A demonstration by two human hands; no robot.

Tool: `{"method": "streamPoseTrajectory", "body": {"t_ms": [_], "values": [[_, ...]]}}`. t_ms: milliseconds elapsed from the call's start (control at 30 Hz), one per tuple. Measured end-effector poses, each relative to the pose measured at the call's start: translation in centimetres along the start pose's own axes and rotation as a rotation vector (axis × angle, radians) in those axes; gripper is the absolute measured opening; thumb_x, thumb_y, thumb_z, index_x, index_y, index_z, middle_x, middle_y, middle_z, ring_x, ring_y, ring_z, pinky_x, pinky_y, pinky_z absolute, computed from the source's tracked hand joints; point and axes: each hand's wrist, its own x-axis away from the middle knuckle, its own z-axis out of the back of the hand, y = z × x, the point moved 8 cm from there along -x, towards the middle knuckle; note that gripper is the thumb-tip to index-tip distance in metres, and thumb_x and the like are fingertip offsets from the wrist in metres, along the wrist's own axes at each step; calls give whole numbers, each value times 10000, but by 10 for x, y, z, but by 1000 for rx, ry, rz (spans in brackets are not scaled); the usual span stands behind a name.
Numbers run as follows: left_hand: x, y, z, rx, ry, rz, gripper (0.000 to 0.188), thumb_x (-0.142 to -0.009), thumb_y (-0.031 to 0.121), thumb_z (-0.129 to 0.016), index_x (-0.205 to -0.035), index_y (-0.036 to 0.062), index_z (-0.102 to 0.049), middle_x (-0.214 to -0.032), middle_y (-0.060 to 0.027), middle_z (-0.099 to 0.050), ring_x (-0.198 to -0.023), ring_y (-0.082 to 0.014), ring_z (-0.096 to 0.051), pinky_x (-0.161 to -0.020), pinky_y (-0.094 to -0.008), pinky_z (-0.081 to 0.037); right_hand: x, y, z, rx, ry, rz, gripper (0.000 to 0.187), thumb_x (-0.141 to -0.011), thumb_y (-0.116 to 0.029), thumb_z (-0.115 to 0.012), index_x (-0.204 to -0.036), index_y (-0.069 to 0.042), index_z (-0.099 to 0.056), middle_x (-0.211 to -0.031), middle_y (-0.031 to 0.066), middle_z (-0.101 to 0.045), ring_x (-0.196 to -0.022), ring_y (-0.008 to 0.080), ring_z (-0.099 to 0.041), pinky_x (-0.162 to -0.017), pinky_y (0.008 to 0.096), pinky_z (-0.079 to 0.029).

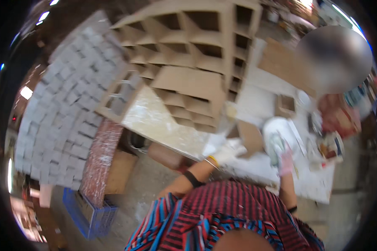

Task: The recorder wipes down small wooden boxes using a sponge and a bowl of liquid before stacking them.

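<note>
My left hand [229, 151], in a white glove with a yellow band at the wrist, grips the lower edge of a bent brown cardboard piece [251, 139]. The piece stands tilted above the white work table. My right hand [285, 161], in a pinkish glove, is over a round white dish [277, 125] to the right of the cardboard. Something grey-green and cloth-like [275, 147] is at its fingers; blur hides whether it is held or part of the glove.
Cardboard compartment racks [188, 42] stand at the table's far side. Stacked grey-white boxes [63, 100] rise at the left, above a blue crate [92, 215]. A small open box [285, 104], a flat cardboard sheet [287, 65] and a red bag [339, 115] lie to the right. Another person is at the far right.
</note>
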Motion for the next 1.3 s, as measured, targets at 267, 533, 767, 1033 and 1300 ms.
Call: {"method": "streamPoseTrajectory", "body": {"t_ms": [267,533,767,1033,1300], "values": [[27,-53,-25,536,227,435,277,-863,253,-593,-1009,18,-604,-834,-48,-619,-763,-152,-570,-671,-278,-453,11,-15,-7,29,-63,-47,515,-796,-274,-607,-1236,-27,-508,-1080,120,-611,-967,184,-557,-874,296,-414],[36,-56,-42,679,34,475,246,-805,174,-670,-1002,33,-625,-855,-17,-630,-715,-87,-547,-603,-236,-442,17,26,-32,-174,-113,-204,485,-778,-167,-638,-1228,-31,-520,-1067,104,-616,-937,136,-550,-844,266,-422],[46,-64,-55,321,-95,332,247,-787,137,-674,-992,7,-630,-881,-45,-652,-795,-129,-585,-703,-273,-471,-3,35,-16,236,15,-32,449,-776,-142,-632,-1206,-64,-530,-1155,152,-575,-1051,249,-552,-905,319,-417],[68,-91,-50,608,-83,429,288,-802,72,-624,-1079,-5,-600,-893,-23,-638,-807,-103,-572,-721,-258,-464,-46,88,34,922,-87,-218,359,-799,-135,-543,-1155,-168,-576,-1153,86,-557,-1058,279,-543,-893,346,-433],[62,-144,-38,335,29,333,315,-869,182,-495,-1139,30,-554,-835,-62,-573,-719,-168,-545,-621,-285,-452,-57,101,17,1059,-274,-222,378,-770,-54,-526,-1113,-188,-612,-1139,79,-582,-1039,268,-568,-858,353,-453]]}}
